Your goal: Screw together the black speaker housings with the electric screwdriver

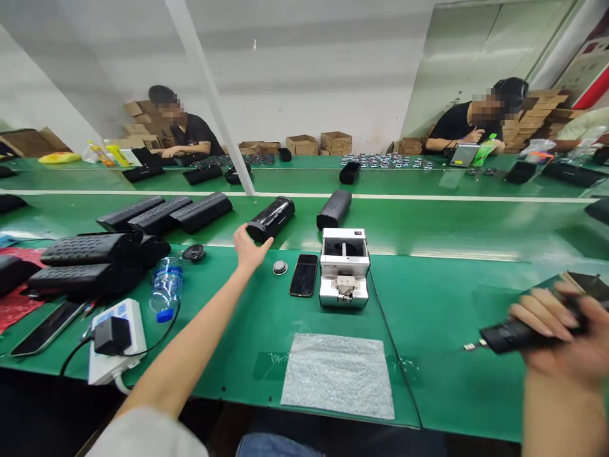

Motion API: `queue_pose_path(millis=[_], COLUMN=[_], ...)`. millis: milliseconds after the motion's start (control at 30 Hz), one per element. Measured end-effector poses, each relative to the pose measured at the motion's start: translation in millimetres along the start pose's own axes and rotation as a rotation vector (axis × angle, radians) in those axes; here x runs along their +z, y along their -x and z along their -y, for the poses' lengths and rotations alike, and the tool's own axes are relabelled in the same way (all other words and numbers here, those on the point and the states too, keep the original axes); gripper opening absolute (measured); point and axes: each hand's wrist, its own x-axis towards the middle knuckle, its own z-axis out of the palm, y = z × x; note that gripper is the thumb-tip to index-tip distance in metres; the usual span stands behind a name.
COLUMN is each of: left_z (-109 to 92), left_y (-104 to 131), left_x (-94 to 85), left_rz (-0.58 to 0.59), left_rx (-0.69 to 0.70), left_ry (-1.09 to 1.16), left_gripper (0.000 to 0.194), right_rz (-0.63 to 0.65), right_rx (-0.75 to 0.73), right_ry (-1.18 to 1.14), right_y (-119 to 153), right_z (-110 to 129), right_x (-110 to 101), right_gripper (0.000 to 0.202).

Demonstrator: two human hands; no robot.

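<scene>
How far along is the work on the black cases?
Perhaps done: the textured black plastic cases at left look closed. In hand: the left hand touches a glossy black plastic case; the right hand grips a black handheld tool with a metal tip. Perhaps left: a round silver-rimmed part lies loose on the green bench.

Green across the worktable [457, 374], with white along the dividing strip [404, 197]; black on the handheld driver [514, 336], silver-toned at the tip; glossy black on the cylindrical casing [276, 216]; matte black on the stacked casing [90, 246], with a repeating dimple pattern; silver and black on the tabletop device [344, 270]; mottled pale grey on the wrapping sheet [339, 376]; white on the power strip [130, 324]; blue on the bottle cap [165, 315]; red on the plastic sheet [19, 308]; black on 2 shirts [197, 131].
</scene>
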Motion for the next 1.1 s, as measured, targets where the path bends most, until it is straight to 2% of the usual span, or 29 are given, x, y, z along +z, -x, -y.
queue_pose_path(millis=[67,133,200,267,333,400,467,567,633,733,833,900,967,1033,1100], left_z=[-16.3,-33.1,-46.2,-55.7,-63.7,-71.0,-77.9,-87.5,-93.9,-103.3,-107.0,-101.5,-87.4,-66.6,-43.8], left_y=[62.1,132.3,195.0,237.9,259.0,264.5,262.7,257.1,253.7,251.5,252.9,251.1,239.9,214.5,176.0], left_x=[-12.5,-22.7,-31.7,-39.9,-46.8,-50.8,-50.4,-42.1,-36.0,-35.4,-45.7,-52.2,-53.2,-46.8,-33.4], left_rz=[0.163,0.411,0.622,0.751,0.838,0.900,0.912,0.862,0.846,0.826,0.805,0.789,0.726,0.585,0.391], left_rx=[0.140,0.285,0.387,0.373,0.302,0.226,0.126,-0.078,-0.153,-0.196,-0.248,-0.273,-0.275,-0.250,-0.211], left_ry=[-0.022,-0.011,-0.021,-0.094,-0.120,-0.094,-0.072,-0.092,-0.110,-0.091,-0.002,0.068,0.091,0.044,-0.041], left_gripper=[0.041,0.033,0.045,0.055,0.053,0.043,0.041,0.042,0.035,0.024,0.024,0.024,0.025,0.027,0.029], right_rz=[0.228,0.339,0.392,0.456,0.571,0.715,0.820,0.865,0.915,1.073,1.217,1.214,1.199,1.240,1.304], right_rx=[0.097,0.221,0.336,0.443,0.562,0.674,0.752,0.833,0.897,1.019,1.144,1.131,1.070,1.029,1.002], right_ry=[-0.096,-0.132,-0.143,-0.145,-0.175,-0.236,-0.289,-0.305,-0.292,-0.210,0.105,0.411,0.598,0.668,0.720], right_y=[-31.1,-50.5,-53.3,-42.5,-26.8,-14.9,-9.4,-5.5,1.1,21.4,46.1,58.1,63.4,62.5,57.2], right_z=[-24.7,-51.9,-77.9,-98.9,-112.7,-121.2,-129.0,-144.0,-154.2,-164.1,-167.2,-167.7,-167.5,-165.9,-162.3], right_x=[15.1,28.2,35.7,37.4,35.3,32.8,31.8,32.9,34.4,38.0,43.2,46.2,48.3,49.8,50.8], right_gripper=[0.030,0.027,0.036,0.046,0.047,0.041,0.036,0.031,0.034,0.042,0.046,0.045,0.042,0.038,0.035])
